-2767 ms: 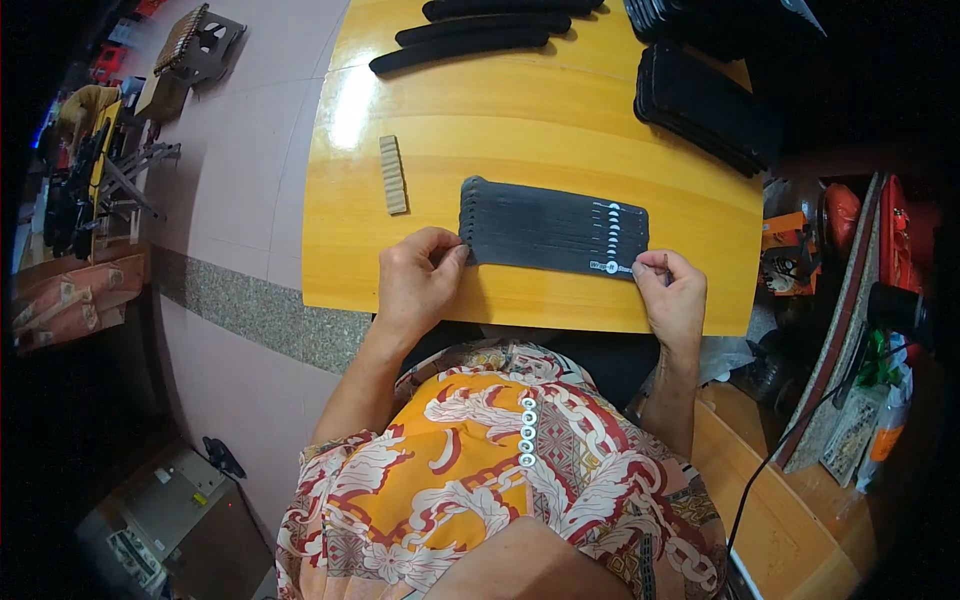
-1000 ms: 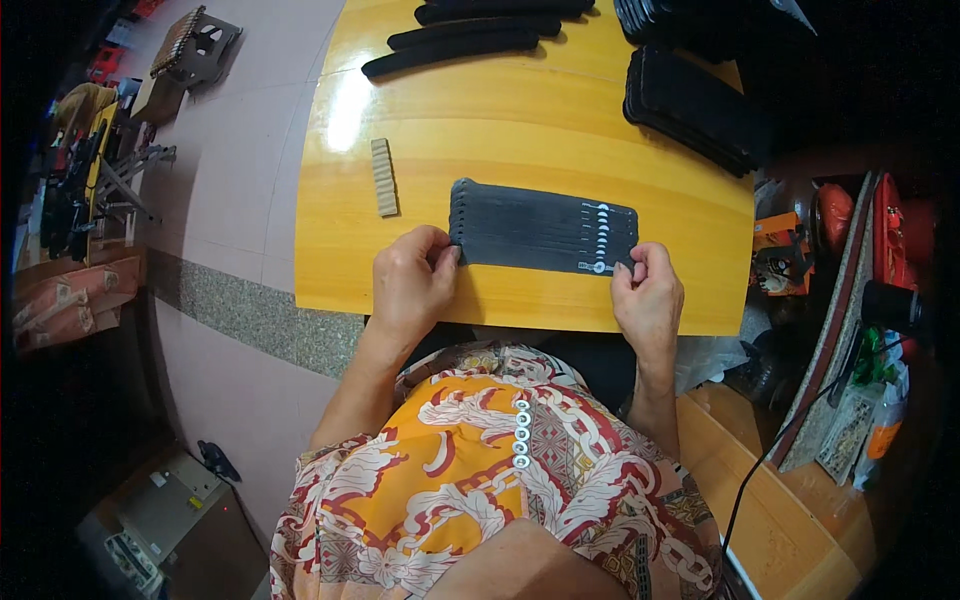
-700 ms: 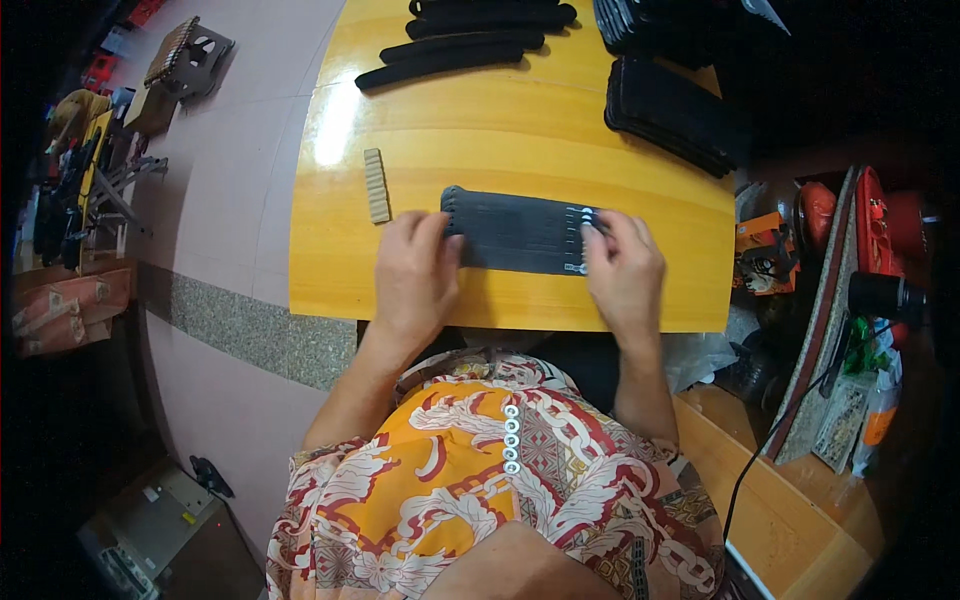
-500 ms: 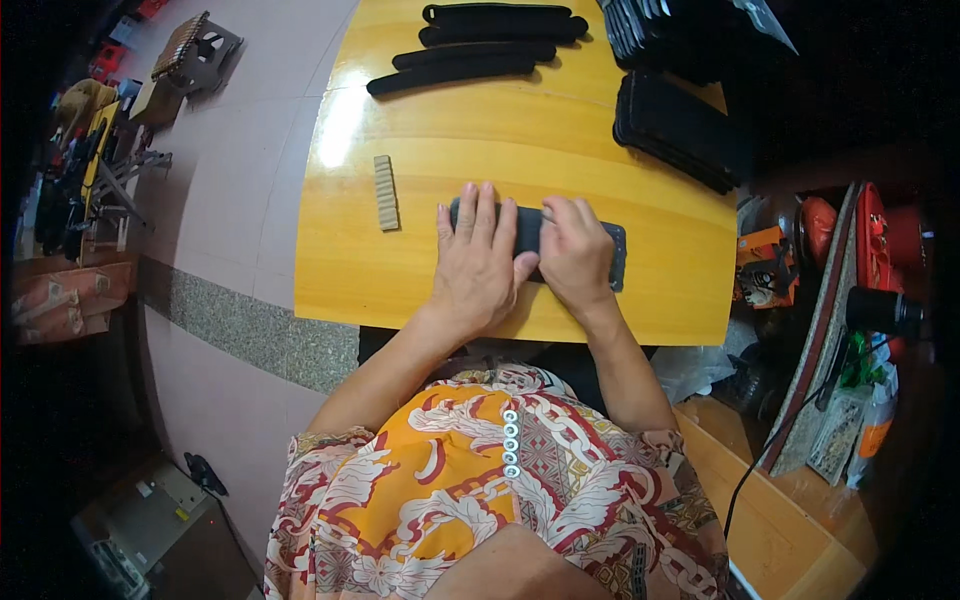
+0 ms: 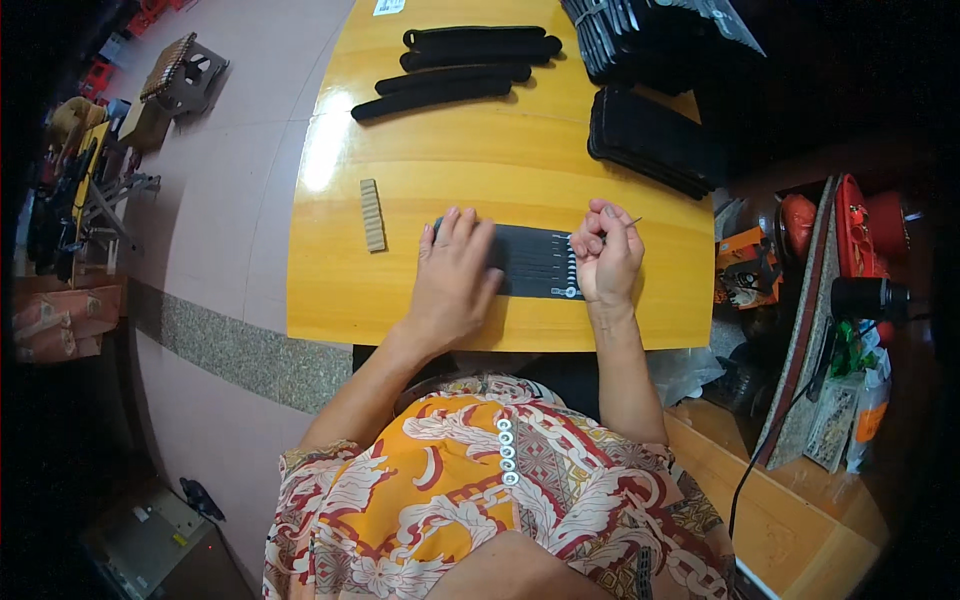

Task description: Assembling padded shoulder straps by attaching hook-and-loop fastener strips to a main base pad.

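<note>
A dark grey flat strip [image 5: 530,262] lies on the yellow table, with lengthwise lines and white marks along its right end. My left hand [image 5: 452,280] rests over its left end, fingers stretched out and slightly blurred. At the right end, my right hand [image 5: 608,255] is turned partly palm up, its fingers closed round a thin pointed tool [image 5: 636,222]. Only the tool's dark tip sticks out past the fingers; the remainder is hidden. Left of my left hand lies a small tan ridged block [image 5: 372,215].
Several long black padded strips [image 5: 450,83] lie at the table's far side. Stacked black pieces [image 5: 650,140] and a bundle of dark packages [image 5: 640,35] occupy the far right. Beyond the right edge, a shelf holds an orange box [image 5: 748,262]. A stool [image 5: 185,75] stands far left.
My right hand has lifted off the strip and turned over, baring its white-marked right end. My left hand has slid slightly left. The view has shifted a little.
</note>
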Available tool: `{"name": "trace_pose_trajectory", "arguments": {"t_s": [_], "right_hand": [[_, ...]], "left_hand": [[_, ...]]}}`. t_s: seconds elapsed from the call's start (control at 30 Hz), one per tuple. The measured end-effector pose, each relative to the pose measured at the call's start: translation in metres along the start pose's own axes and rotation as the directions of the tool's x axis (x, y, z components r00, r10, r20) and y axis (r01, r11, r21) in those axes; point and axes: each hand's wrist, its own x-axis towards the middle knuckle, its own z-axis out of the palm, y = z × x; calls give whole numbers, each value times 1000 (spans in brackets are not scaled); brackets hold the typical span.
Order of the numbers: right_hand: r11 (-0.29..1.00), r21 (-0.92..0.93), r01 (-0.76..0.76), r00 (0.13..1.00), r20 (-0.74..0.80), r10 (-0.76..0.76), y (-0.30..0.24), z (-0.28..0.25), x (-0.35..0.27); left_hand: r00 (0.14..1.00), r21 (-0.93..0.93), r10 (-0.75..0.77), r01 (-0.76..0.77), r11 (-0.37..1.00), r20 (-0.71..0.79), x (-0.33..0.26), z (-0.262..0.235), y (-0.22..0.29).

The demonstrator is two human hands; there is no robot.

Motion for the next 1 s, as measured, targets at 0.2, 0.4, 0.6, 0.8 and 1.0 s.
{"name": "trace_pose_trajectory", "arguments": {"t_s": [0.2,0.4,0.6,0.8,1.0], "right_hand": [[900,-386,201,976,161,-149,9,1,-13],[492,-729,476,879,377,-291,11,9,-18],[345,-751,563,825,481,-297,9,16,-21],[308,-745,591,803,507,-315,12,14,-19],[322,-745,584,810,507,-294,11,17,-21]], "left_hand": [[948,-31,-74,68,997,-308,-5,-41,-85],[996,53,-92,91,994,11,-19,-49,-84],[996,-23,-1,3,1000,85,-26,-39,-67],[997,-9,52,-52,999,56,-28,-35,-70],[997,-2,59,-59,998,40,-30,-33,-73]]}}
